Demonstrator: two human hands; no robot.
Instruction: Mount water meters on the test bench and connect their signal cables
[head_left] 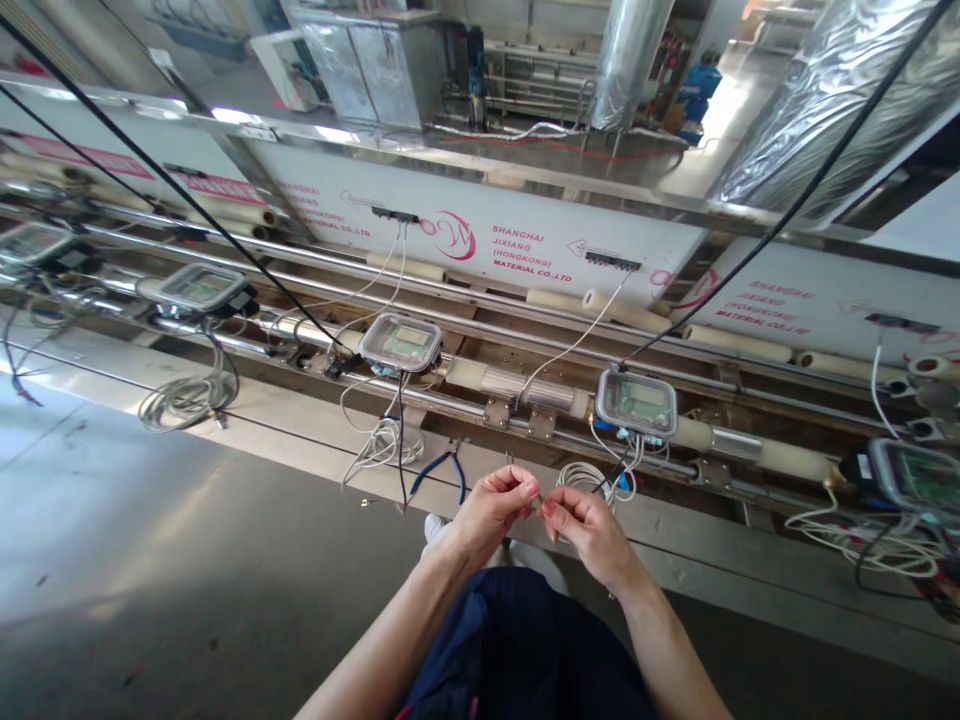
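Note:
My left hand (495, 508) and my right hand (592, 528) meet in front of my body, fingertips pinched together. Between them is a small brass-coloured piece (537, 503), mostly covered by the fingers, so its exact kind does not show. To the left, blue-handled pliers (460, 482) lie with handles spread on the metal ledge (480, 460). Beyond my right hand is a coil of pale cable (576, 478), below a clear-lidded box (637, 402) with a circuit board inside. A similar box (401, 342) sits farther left.
Metal rails (450, 300) and pale rollers (739, 342) run across behind the boxes. Another cable coil (386, 442) hangs at the ledge, near a tiny brass-coloured piece (367, 502). Black cables (787, 215) slant down from above. White printed panels (480, 230) stand behind.

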